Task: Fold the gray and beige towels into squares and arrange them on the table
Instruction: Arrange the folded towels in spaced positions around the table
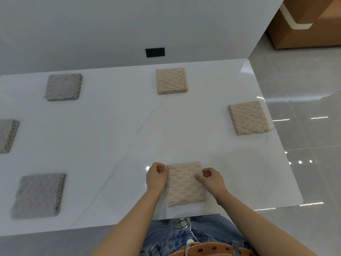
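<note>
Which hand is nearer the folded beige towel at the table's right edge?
Right. The right hand sits on the near beige towel, below-left of the right-edge beige towel; the left hand is farther left.

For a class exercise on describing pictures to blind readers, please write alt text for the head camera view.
A person's left hand and right hand rest on a folded square beige textured towel near the front edge of a white marble-look table. Two more folded beige towels lie to the right, and three folded gray towels to the left.
</note>
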{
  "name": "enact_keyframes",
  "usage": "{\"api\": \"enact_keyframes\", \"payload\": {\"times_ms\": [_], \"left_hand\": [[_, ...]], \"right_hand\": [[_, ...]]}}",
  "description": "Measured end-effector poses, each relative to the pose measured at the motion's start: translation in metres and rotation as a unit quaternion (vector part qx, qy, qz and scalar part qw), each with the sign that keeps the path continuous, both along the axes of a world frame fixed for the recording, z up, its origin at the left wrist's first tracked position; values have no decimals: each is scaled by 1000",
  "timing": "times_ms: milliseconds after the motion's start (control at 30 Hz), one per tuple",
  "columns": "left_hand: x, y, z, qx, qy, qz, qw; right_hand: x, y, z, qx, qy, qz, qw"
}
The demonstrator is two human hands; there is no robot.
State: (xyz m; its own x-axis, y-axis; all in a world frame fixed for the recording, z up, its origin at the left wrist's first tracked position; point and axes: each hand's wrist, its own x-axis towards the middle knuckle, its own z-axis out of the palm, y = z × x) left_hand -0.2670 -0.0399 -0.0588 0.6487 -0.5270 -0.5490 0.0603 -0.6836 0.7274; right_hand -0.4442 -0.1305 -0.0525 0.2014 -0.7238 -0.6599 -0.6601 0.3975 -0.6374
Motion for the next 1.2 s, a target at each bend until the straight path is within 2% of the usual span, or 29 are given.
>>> {"api": "enact_keyframes", "payload": {"times_ms": [167,500,567,667,733,800,1100,1200], "left_hand": [[3,-2,-5,-9,-49,-65,997],[5,-8,-8,0,-56,-46,997],[6,-9,-7,0,-53,-43,998],[7,-8,-6,-3,-53,-50,997],[8,-6,-6,-5,-55,-54,997],[8,-6,-6,-5,-54,-54,997],[5,-13,-4,32,-45,-32,998],[5,-13,3,39,-32,-18,999]], "right_hand": [[18,-18,1,15,-30,-24,999],[26,-22,-10,-60,34,17,997],[23,-23,-7,-127,36,76,988],[17,-31,-6,-236,24,251,939],[16,-38,-5,-239,35,330,912],[17,-45,-6,-229,53,365,901],[17,-56,-5,-229,90,357,901],[15,-48,-2,-208,75,283,933]]}}
